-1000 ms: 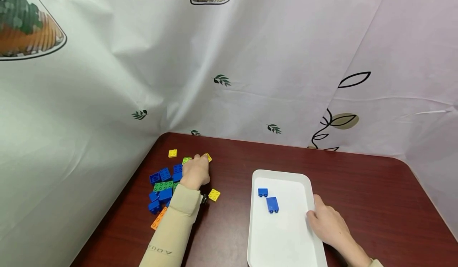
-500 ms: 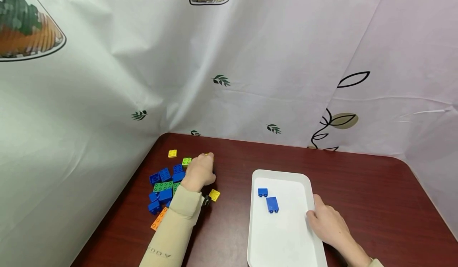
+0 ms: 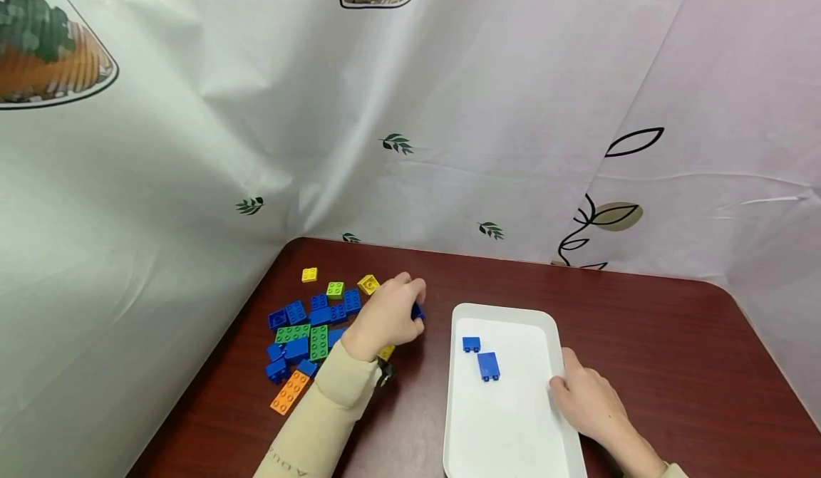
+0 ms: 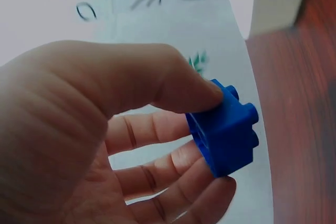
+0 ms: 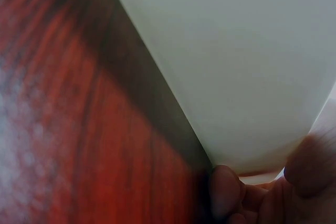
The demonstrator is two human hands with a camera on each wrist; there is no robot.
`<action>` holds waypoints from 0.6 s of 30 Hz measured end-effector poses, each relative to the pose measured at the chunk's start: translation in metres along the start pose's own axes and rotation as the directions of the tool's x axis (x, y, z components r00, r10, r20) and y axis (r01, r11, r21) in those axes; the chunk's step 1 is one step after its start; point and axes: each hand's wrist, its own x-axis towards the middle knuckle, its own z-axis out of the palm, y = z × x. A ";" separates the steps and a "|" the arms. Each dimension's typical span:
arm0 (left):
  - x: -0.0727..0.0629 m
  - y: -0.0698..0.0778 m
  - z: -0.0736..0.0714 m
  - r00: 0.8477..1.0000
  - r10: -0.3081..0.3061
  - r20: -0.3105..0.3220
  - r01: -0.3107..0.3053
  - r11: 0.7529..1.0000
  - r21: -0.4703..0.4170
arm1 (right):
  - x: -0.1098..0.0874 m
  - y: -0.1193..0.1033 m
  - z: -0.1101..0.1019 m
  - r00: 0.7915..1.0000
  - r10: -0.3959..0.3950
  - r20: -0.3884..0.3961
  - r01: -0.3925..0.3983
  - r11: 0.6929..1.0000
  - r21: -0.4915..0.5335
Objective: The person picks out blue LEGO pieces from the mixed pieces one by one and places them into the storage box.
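Between thumb and fingers, my left hand (image 3: 389,315) pinches a blue toy brick (image 4: 226,135), its studs facing away from the palm in the left wrist view. In the head view that hand is just right of the loose bricks, and only a small bit of the held brick shows past the fingers. My right hand (image 3: 593,399) grips the right rim of a white tray (image 3: 513,421), thumb on the inner side. Two blue bricks (image 3: 488,366) lie in the tray's upper part. The right wrist view has the fingers (image 5: 226,190) at the tray's edge.
Loose bricks lie at the table's left: several blue ones (image 3: 296,350), green ones (image 3: 318,343), an orange one (image 3: 290,392) and yellow ones (image 3: 310,274). One yellow brick is partly hidden behind the left wrist. A patterned white cloth (image 3: 449,143) hangs behind the brown table (image 3: 673,350).
My left hand has moved right, away from the pile and toward the tray, with the blue brick now showing in it. Bricks it covered are visible. The right hand and tray stay put.
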 end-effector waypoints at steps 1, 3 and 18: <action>0.000 0.004 0.000 1.000 0.016 -0.002 -0.016 1.000 0.006 | 0.000 0.000 0.000 1.000 -0.001 0.000 0.001 1.000 0.000; 0.000 0.012 0.001 0.999 0.046 -0.003 -0.046 0.999 0.012 | 0.001 0.000 0.000 1.000 -0.001 0.001 0.001 1.000 -0.001; -0.009 0.066 0.015 0.969 0.244 0.035 -0.246 0.967 0.059 | 0.000 0.000 0.000 1.000 -0.003 -0.004 0.003 1.000 -0.007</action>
